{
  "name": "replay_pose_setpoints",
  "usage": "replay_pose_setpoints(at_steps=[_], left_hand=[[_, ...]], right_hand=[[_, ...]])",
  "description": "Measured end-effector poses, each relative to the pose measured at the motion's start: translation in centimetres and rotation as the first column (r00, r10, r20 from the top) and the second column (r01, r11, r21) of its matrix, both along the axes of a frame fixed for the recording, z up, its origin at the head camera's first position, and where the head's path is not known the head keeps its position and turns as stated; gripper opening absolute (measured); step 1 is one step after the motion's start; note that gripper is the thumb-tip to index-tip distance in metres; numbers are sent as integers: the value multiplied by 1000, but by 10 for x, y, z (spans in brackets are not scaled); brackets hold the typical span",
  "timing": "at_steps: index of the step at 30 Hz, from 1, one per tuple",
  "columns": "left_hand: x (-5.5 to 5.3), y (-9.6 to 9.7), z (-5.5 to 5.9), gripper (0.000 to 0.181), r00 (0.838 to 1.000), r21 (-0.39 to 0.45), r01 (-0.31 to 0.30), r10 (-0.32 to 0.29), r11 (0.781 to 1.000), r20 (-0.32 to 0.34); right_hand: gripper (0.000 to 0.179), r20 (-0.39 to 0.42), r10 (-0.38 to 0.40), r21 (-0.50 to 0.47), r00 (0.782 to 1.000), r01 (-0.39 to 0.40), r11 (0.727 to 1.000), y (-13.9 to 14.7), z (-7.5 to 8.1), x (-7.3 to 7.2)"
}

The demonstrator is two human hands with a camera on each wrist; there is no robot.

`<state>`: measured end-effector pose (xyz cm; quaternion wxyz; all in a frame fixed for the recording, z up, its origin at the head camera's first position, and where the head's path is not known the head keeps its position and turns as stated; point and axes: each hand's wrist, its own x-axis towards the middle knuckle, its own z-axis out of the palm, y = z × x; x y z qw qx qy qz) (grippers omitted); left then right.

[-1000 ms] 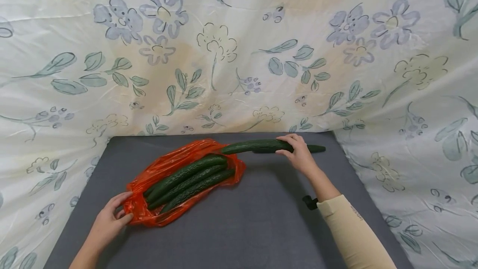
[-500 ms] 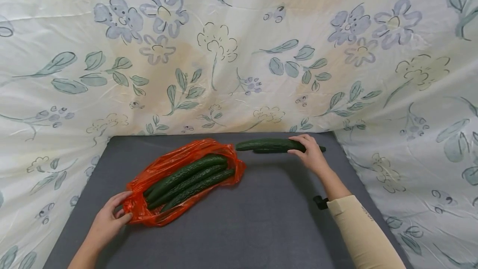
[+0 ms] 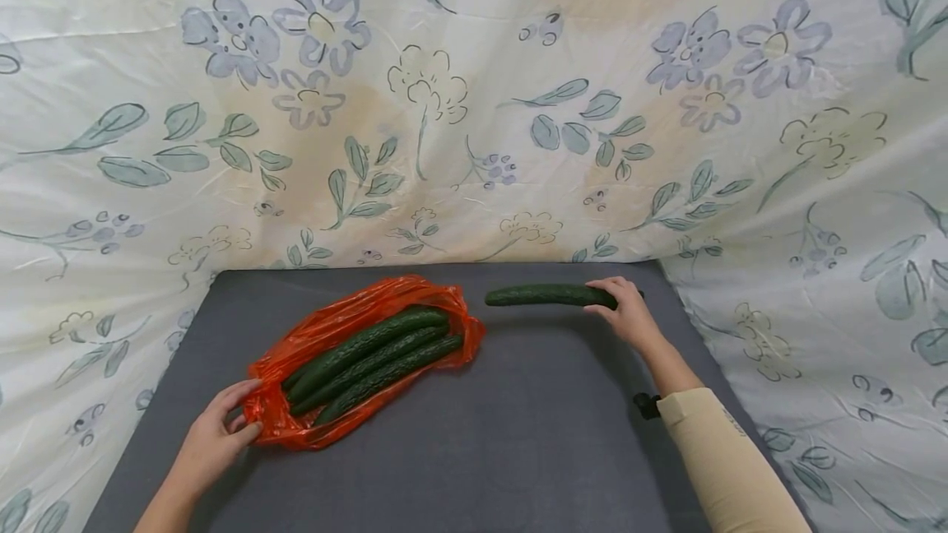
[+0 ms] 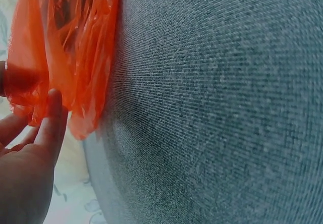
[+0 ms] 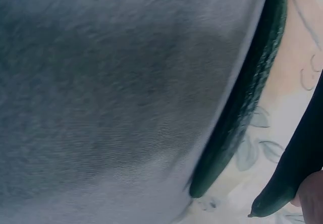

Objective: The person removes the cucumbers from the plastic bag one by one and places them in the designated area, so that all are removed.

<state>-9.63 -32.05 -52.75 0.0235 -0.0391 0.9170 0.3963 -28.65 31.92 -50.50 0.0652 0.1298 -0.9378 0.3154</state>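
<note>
At the right of centre in the head view, the right hand (image 3: 628,311) grips a cucumber (image 3: 544,295) near its right end, thumb on the near side and fingers over the far side; the free end points left, toward the bag (image 3: 333,312). In the right wrist view, a second cucumber (image 5: 242,98) slants from the top down to the lower middle, lying on the grey table (image 3: 504,434), while the gripped one is apart from it at the lower right. Left of centre in the head view lies the red bag, its mouth spread around three cucumbers (image 3: 370,368) side by side. At the lower left, the left hand (image 3: 215,434) pinches the bag's near left end. Flowered cloth (image 3: 452,146) fills the top; a beige sleeve (image 3: 726,459) crosses the lower right.
</note>
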Motion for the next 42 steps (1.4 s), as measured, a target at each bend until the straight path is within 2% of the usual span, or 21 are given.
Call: replay_pose_setpoints(at_steps=[13,27,34,42], left_hand=[[2,-2,2,62,1000,10,-15,15,1000,14],[1,-3,-1,63,1000,12,-17,17,1000,12],[0,-5,1,63,999,7,-20,20,1000,30],[1,-4,4,63,997,44,-10,7,999,75]], right_hand=[[48,54,-11,28,999,10,1000,16,-20,-8],[52,132,-33,114,991,17,993,25,-32,-15],[51,133,-28,124,991,11,992,24,-39,-22],[50,119,-42,151,992,23,988,26,-42,-26]])
